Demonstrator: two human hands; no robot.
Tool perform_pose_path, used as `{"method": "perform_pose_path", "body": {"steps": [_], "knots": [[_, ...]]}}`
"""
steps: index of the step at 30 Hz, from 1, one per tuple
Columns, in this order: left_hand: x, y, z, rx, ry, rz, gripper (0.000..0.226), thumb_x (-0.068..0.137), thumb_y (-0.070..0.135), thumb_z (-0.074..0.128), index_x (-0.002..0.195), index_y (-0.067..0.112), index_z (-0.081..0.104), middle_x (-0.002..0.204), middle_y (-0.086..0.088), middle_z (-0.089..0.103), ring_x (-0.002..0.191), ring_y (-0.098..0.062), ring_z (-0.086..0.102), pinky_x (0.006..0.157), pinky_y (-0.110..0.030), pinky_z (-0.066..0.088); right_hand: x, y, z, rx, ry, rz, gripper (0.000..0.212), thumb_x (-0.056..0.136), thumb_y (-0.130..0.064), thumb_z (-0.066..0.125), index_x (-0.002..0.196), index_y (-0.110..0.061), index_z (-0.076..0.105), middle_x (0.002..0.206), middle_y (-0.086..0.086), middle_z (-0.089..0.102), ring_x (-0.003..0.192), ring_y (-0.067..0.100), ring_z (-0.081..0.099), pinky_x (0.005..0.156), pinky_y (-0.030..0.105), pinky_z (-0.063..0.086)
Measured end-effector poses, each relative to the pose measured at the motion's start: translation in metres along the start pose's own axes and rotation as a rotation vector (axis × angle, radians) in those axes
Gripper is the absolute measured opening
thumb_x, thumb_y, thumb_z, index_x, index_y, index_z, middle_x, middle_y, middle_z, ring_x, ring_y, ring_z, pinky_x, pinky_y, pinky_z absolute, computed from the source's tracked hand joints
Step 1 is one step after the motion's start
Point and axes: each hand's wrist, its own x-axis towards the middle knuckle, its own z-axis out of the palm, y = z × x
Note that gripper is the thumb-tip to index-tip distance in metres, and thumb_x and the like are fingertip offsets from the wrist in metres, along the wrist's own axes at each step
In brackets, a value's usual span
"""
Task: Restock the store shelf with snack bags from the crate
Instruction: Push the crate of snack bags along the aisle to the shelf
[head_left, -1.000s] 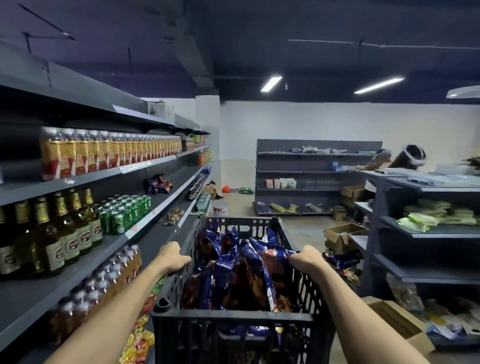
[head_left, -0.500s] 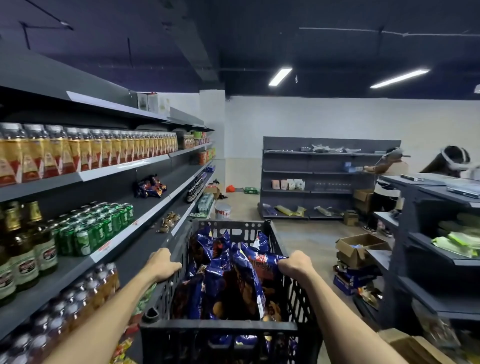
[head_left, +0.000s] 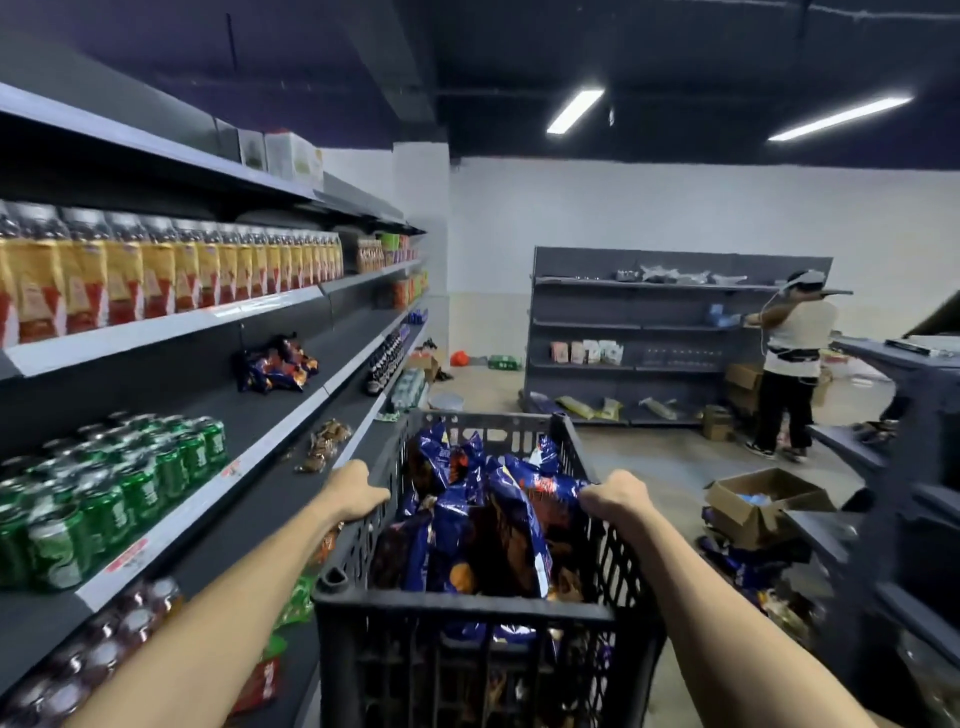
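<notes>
A black plastic crate is held up in front of me, packed with several blue snack bags standing on end. My left hand grips the crate's left rim and my right hand grips its right rim, fingers curled over the edges. On the left runs the grey store shelf. A small pile of the same blue snack bags lies on its middle level, with bare shelf around it.
Yellow-labelled bottles, green cans and dark bottles fill the left shelving. A small brown snack pile lies near the crate. A person stands at a far shelf. An open cardboard box and grey shelving stand on the right.
I have moved forward along the aisle with the crate. The left shelving slid past, the blue bag pile is nearer, and both hands keep their grip on the rims.
</notes>
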Motion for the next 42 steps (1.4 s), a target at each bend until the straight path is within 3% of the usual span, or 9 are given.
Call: {"method": "perform_pose_path", "body": {"steps": [7, 11, 14, 22, 28, 34, 36, 39, 42], "knots": [[0.146, 0.007, 0.005, 0.055, 0.022, 0.004, 0.037, 0.088, 0.032, 0.06, 0.07, 0.013, 0.035, 0.07, -0.002, 0.04, 0.06, -0.016, 0.039, 0.048, -0.032, 0.023, 0.128, -0.039, 0.03, 0.025, 0.006, 0.004, 0.013, 0.084, -0.016, 0.058, 0.082, -0.003, 0.059, 0.086, 0.01, 0.061, 0.083, 0.026, 0.062, 0.065, 0.024, 0.043], [0.223, 0.016, 0.02, 0.1, 0.049, 0.008, 0.039, 0.089, 0.031, 0.063, 0.088, -0.008, 0.059, 0.091, -0.022, 0.063, 0.067, -0.024, 0.052, 0.05, -0.032, 0.022, 0.203, -0.056, 0.044, 0.041, -0.015, -0.009, 0.015, 0.084, -0.016, 0.057, 0.087, -0.002, 0.063, 0.087, 0.009, 0.06, 0.091, 0.027, 0.065, 0.071, 0.027, 0.048], [0.279, 0.025, 0.032, 0.105, 0.063, 0.023, 0.038, 0.088, 0.03, 0.066, 0.064, 0.009, 0.044, 0.066, -0.007, 0.047, 0.06, -0.02, 0.044, 0.049, -0.031, 0.022, 0.268, -0.062, 0.05, 0.062, -0.038, -0.029, 0.022, 0.084, -0.017, 0.056, 0.094, 0.0, 0.066, 0.088, 0.009, 0.06, 0.092, 0.027, 0.065, 0.068, 0.025, 0.045], [0.424, 0.054, 0.046, 0.088, 0.097, -0.048, 0.043, 0.079, 0.036, 0.07, 0.061, 0.013, 0.039, 0.06, -0.003, 0.04, 0.054, -0.021, 0.041, 0.052, -0.03, 0.024, 0.436, -0.095, 0.052, 0.065, -0.07, -0.088, 0.017, 0.083, -0.02, 0.058, 0.084, -0.004, 0.059, 0.09, 0.009, 0.063, 0.084, 0.024, 0.062, 0.067, 0.026, 0.045], [0.524, 0.07, 0.059, 0.037, 0.111, -0.111, 0.044, 0.081, 0.037, 0.067, 0.064, 0.014, 0.033, 0.071, -0.016, 0.049, 0.077, -0.033, 0.061, 0.058, -0.034, 0.034, 0.539, -0.12, 0.068, 0.055, -0.07, -0.09, 0.023, 0.082, -0.019, 0.058, 0.064, -0.009, 0.05, 0.086, 0.009, 0.061, 0.077, 0.023, 0.059, 0.064, 0.027, 0.042], [0.628, 0.077, 0.07, -0.006, 0.094, -0.092, 0.042, 0.085, 0.031, 0.065, 0.066, 0.015, 0.031, 0.068, -0.001, 0.039, 0.065, -0.021, 0.04, 0.054, -0.033, 0.024, 0.641, -0.154, 0.104, 0.041, -0.063, -0.074, 0.021, 0.082, -0.019, 0.057, 0.065, -0.009, 0.051, 0.088, 0.009, 0.061, 0.079, 0.022, 0.059, 0.064, 0.027, 0.043], [0.669, 0.076, 0.07, -0.017, 0.083, -0.079, 0.032, 0.086, 0.029, 0.064, 0.07, 0.01, 0.043, 0.068, -0.003, 0.045, 0.066, -0.022, 0.045, 0.054, -0.033, 0.03, 0.676, -0.171, 0.115, 0.027, -0.058, -0.07, 0.017, 0.082, -0.02, 0.057, 0.075, -0.005, 0.056, 0.09, 0.009, 0.061, 0.08, 0.023, 0.059, 0.065, 0.027, 0.043], [0.734, 0.079, 0.064, -0.029, 0.07, -0.053, 0.038, 0.087, 0.027, 0.063, 0.106, -0.005, 0.057, 0.107, -0.02, 0.064, 0.1, -0.033, 0.061, 0.071, -0.035, 0.046, 0.727, -0.198, 0.127, -0.002, -0.034, -0.053, 0.017, 0.083, -0.021, 0.058, 0.081, -0.004, 0.059, 0.089, 0.008, 0.062, 0.079, 0.022, 0.058, 0.066, 0.026, 0.043], [0.792, 0.082, 0.052, -0.039, 0.065, -0.015, 0.028, 0.088, 0.029, 0.063, 0.094, 0.002, 0.056, 0.096, -0.017, 0.06, 0.089, -0.028, 0.06, 0.061, -0.033, 0.04, 0.779, -0.226, 0.138, -0.002, -0.009, -0.034, 0.019, 0.084, -0.022, 0.059, 0.075, -0.005, 0.058, 0.088, 0.009, 0.063, 0.078, 0.022, 0.059, 0.065, 0.027, 0.044]]}}
